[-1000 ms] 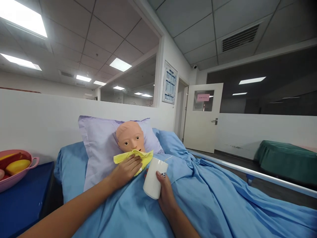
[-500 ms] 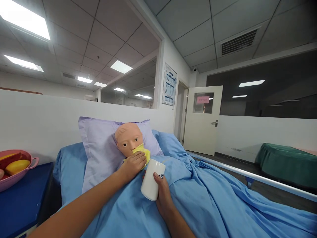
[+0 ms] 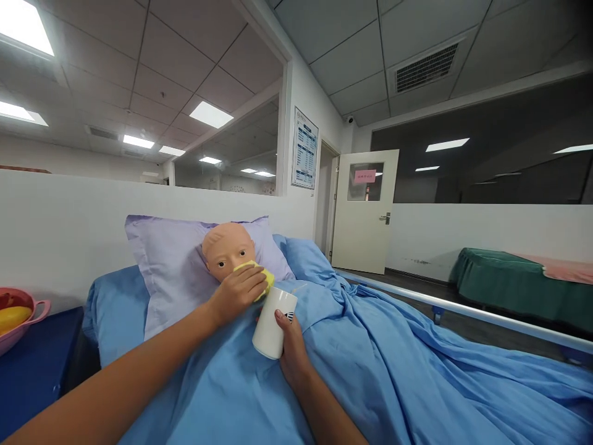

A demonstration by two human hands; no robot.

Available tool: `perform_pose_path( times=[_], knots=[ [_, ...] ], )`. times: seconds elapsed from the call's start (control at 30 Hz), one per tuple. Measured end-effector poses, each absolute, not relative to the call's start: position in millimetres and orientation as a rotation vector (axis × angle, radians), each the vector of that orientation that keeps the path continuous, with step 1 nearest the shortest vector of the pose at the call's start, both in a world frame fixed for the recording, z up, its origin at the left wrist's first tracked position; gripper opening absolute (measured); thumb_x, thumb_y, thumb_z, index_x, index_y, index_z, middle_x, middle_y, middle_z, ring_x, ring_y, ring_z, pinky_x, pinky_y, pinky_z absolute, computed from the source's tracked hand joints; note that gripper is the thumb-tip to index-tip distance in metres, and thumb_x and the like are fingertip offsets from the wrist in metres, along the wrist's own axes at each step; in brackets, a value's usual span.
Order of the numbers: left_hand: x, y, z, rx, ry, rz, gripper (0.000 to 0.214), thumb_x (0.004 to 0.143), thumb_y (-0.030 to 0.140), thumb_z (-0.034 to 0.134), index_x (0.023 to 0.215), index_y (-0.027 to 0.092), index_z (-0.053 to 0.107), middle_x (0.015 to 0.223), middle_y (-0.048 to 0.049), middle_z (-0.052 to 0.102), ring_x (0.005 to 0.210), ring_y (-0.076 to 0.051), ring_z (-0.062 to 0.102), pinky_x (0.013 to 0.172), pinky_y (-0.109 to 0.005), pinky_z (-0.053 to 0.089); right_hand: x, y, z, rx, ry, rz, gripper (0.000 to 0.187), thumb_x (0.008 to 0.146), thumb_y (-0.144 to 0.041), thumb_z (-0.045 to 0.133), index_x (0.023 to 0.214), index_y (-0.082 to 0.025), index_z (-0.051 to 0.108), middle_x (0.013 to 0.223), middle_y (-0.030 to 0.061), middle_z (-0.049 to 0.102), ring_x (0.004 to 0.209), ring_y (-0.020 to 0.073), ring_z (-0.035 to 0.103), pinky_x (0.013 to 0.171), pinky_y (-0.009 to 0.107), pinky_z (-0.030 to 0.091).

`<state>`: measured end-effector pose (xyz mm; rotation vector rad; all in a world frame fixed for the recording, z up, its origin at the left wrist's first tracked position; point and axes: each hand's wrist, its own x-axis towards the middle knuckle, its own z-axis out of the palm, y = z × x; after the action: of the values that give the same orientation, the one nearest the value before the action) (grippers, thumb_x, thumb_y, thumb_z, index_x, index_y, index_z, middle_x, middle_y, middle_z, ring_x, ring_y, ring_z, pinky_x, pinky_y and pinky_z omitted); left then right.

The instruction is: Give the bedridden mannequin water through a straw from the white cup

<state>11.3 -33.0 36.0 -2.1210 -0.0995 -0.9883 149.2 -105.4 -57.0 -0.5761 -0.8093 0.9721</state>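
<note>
Head view: yellow cloth [image 3: 267,282] bunched in left grip [image 3: 238,292], against manikin [image 3: 227,244].

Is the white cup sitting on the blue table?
No, the right hand holds the cup over the blue blanket, beside the doll.

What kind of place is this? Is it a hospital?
Probably a practice hospital room for learning nursing: a dummy lies on a pillow in a railed bed, and another bed stands across the room.
</note>
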Motion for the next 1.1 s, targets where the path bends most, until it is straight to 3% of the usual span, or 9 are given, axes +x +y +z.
perform_pose_path(
  times=[0.13,0.47,0.6,0.83,1.1],
  knots=[
    [13.2,-10.4,37.8,-2.076,-0.081,-0.882,0.021,0.096,0.013,0.044,0.102,0.013,0.065,0.110,-0.0094,0.072,0.116,-0.022,0.062,0.102,-0.042,0.051,150.5,-107.1,-58.6,-0.576,-0.805,1.085,0.037,0.074,-0.047,0.074,0.099,-0.022,0.065,0.086,0.0052,0.072,0.073,0.0244,0.067,0.063,0.037,0.054],
    [-11.4,-16.8,-31.4,-2.249,-0.209,-0.953,0.022,0.097,0.018,0.045,0.103,0.015,0.066,0.106,-0.0079,0.073,0.106,-0.019,0.066,0.098,-0.039,0.054,149.9,-102.0,-64.4,-0.572,-0.772,1.085,0.045,0.071,-0.047,0.077,0.103,-0.019,0.063,0.085,0.0056,0.072,0.075,0.0252,0.068,0.062,0.035,0.054],
    [-3.5,-25.6,-5.0,-2.202,-0.049,-0.923,0.017,0.095,0.015,0.050,0.097,0.014,0.066,0.107,-0.0071,0.072,0.111,-0.019,0.064,0.103,-0.039,0.051,149.3,-97.9,-67.0,-0.510,-0.803,1.062,0.039,0.074,-0.043,0.075,0.102,-0.019,0.062,0.081,0.0034,0.070,0.070,0.0216,0.066,0.065,0.034,0.054],
    [10.8,-12.0,39.0,-2.149,-0.058,-0.889,0.022,0.096,0.012,0.045,0.098,0.017,0.067,0.105,-0.0053,0.072,0.121,-0.019,0.058,0.107,-0.041,0.047,149.2,-110.2,-58.1,-0.548,-0.836,1.096,0.040,0.077,-0.048,0.071,0.104,-0.020,0.062,0.086,0.0060,0.071,0.079,0.0266,0.068,0.063,0.036,0.055],
    [-7.2,-2.8,-23.7,-2.173,-0.165,-0.852,0.022,0.097,0.016,0.045,0.092,0.015,0.066,0.100,-0.0072,0.072,0.112,-0.018,0.062,0.099,-0.035,0.053,149.2,-106.5,-61.5,-0.557,-0.800,1.093,0.041,0.074,-0.047,0.074,0.103,-0.019,0.063,0.081,0.0051,0.071,0.075,0.0254,0.067,0.064,0.037,0.054]
  ],
)
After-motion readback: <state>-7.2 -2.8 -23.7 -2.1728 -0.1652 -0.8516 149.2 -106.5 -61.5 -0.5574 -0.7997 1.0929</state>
